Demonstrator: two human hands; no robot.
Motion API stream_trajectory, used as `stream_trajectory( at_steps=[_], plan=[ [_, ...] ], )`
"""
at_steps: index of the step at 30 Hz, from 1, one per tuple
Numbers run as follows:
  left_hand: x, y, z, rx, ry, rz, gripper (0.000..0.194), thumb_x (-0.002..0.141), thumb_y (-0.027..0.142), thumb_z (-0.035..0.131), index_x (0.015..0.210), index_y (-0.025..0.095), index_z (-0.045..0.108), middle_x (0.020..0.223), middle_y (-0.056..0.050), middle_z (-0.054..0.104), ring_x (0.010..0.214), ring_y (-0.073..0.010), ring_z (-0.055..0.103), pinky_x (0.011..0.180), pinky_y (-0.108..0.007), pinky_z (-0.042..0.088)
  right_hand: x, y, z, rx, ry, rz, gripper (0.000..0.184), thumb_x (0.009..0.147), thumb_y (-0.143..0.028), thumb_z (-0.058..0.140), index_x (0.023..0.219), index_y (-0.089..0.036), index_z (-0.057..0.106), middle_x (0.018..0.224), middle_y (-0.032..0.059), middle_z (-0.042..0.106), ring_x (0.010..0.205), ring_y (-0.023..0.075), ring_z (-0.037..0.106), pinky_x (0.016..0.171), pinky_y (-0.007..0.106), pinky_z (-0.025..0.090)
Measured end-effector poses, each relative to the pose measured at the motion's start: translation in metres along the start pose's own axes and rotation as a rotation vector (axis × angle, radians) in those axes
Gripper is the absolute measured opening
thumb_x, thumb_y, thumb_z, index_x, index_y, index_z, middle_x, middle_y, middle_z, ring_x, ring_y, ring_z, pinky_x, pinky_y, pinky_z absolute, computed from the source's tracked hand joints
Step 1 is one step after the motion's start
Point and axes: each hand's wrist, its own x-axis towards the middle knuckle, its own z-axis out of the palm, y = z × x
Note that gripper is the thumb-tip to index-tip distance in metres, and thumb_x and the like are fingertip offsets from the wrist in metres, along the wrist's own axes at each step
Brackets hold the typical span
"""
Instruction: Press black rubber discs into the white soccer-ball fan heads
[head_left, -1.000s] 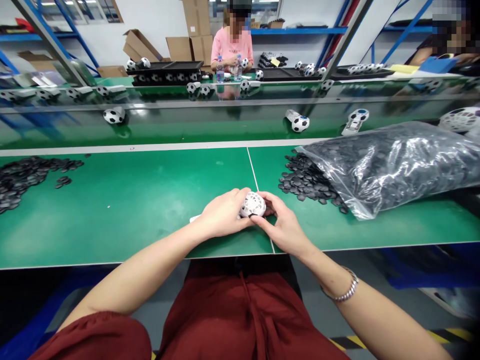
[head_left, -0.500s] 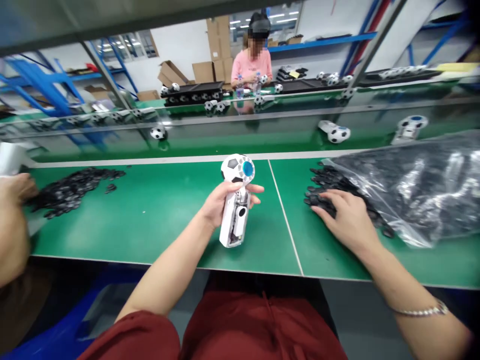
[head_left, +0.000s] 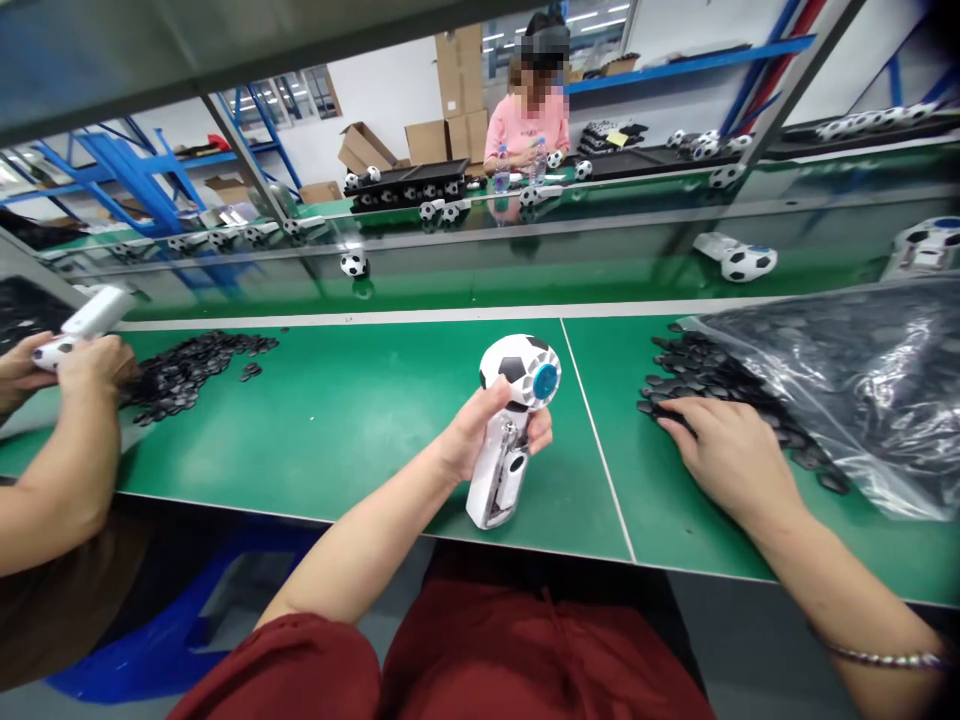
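Observation:
My left hand (head_left: 480,430) is closed around a white hand-held fan (head_left: 514,420) with a football-patterned head and a blue hub. It holds the fan upright over the green table (head_left: 352,420). My right hand (head_left: 731,450) rests palm down on a heap of small black plastic pieces (head_left: 690,370) that spill from a clear plastic bag (head_left: 847,370). Its fingertips are curled into the pieces; what they hold, if anything, is hidden.
A co-worker's hands (head_left: 75,365) at the far left hold another white fan beside a second heap of black pieces (head_left: 195,365). Football fans (head_left: 739,260) lie on the conveyor behind. A person in pink (head_left: 529,120) sits at the far bench.
My left hand has shifted the fan slightly right and nearer. The right hand stays on the black pieces. The view has swung left, showing more of the co-worker's hands.

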Motion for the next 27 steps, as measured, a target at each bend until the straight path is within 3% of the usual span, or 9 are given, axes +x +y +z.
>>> stream_trajectory(
  at_steps=[6, 9, 12, 15, 17, 21, 27],
  plan=[
    [0.0, 0.005, -0.003, 0.183, 0.021, 0.062, 0.062, 0.065, 0.075, 0.048, 0.08, 0.015, 0.05, 0.059, 0.0, 0.047, 0.052, -0.0093, 0.044, 0.049, -0.023, 0.032, 0.0, 0.001, 0.001, 0.023, 0.034, -0.074, 0.025, 0.089, -0.028, 0.043, 0.092, -0.014, 0.064, 0.091, 0.0107, 0.064, 0.08, 0.0259, 0.054, 0.071, 0.039, 0.043],
    [-0.003, 0.022, 0.002, 0.628, 0.157, 0.053, 0.057, 0.064, 0.069, 0.056, 0.085, 0.016, 0.05, 0.069, -0.002, 0.055, 0.061, -0.0124, 0.051, 0.057, -0.025, 0.039, 0.0, -0.001, 0.0, 0.039, 0.041, -0.105, 0.025, 0.089, -0.031, 0.046, 0.093, -0.013, 0.064, 0.09, 0.0102, 0.064, 0.081, 0.0252, 0.054, 0.073, 0.037, 0.043],
    [-0.002, 0.035, 0.012, 1.204, 0.26, -0.074, 0.065, 0.058, 0.065, 0.065, 0.101, 0.02, 0.047, 0.088, -0.005, 0.062, 0.076, -0.0195, 0.057, 0.063, -0.029, 0.043, 0.002, -0.005, -0.001, 0.007, 0.036, -0.121, 0.027, 0.088, -0.032, 0.05, 0.104, -0.014, 0.062, 0.098, 0.0096, 0.064, 0.085, 0.0255, 0.053, 0.072, 0.037, 0.043],
    [0.003, 0.028, 0.017, 1.547, 0.205, -0.219, 0.071, 0.06, 0.073, 0.055, 0.105, 0.02, 0.044, 0.086, -0.005, 0.064, 0.075, -0.0247, 0.06, 0.056, -0.03, 0.043, 0.005, -0.009, -0.004, -0.024, 0.013, -0.163, 0.025, 0.087, -0.027, 0.051, 0.108, -0.016, 0.061, 0.1, 0.0073, 0.064, 0.087, 0.0251, 0.053, 0.071, 0.035, 0.042],
    [0.008, 0.016, 0.014, 1.704, 0.172, -0.217, 0.072, 0.061, 0.075, 0.052, 0.106, 0.019, 0.043, 0.087, -0.006, 0.065, 0.075, -0.0272, 0.061, 0.055, -0.032, 0.043, 0.006, -0.011, -0.006, -0.038, 0.003, -0.189, 0.02, 0.087, -0.025, 0.051, 0.1, -0.016, 0.064, 0.095, 0.0063, 0.066, 0.083, 0.0244, 0.054, 0.069, 0.035, 0.042],
    [0.014, -0.005, 0.001, 1.916, 0.085, -0.138, 0.064, 0.065, 0.061, 0.062, 0.11, 0.017, 0.046, 0.092, -0.008, 0.064, 0.082, -0.027, 0.061, 0.064, -0.034, 0.046, 0.005, -0.014, -0.008, -0.048, 0.02, -0.206, 0.02, 0.088, -0.021, 0.047, 0.094, -0.012, 0.064, 0.088, 0.0088, 0.066, 0.076, 0.0236, 0.055, 0.069, 0.036, 0.043],
    [0.013, -0.005, -0.007, 1.969, 0.074, 0.012, 0.052, 0.069, 0.043, 0.065, 0.111, 0.016, 0.052, 0.099, -0.008, 0.057, 0.093, -0.0252, 0.054, 0.079, -0.037, 0.044, 0.003, -0.019, -0.012, 0.155, 0.072, -0.089, 0.022, 0.088, -0.018, 0.043, 0.101, -0.013, 0.06, 0.09, 0.0101, 0.065, 0.084, 0.0228, 0.059, 0.076, 0.034, 0.047]
  ],
)
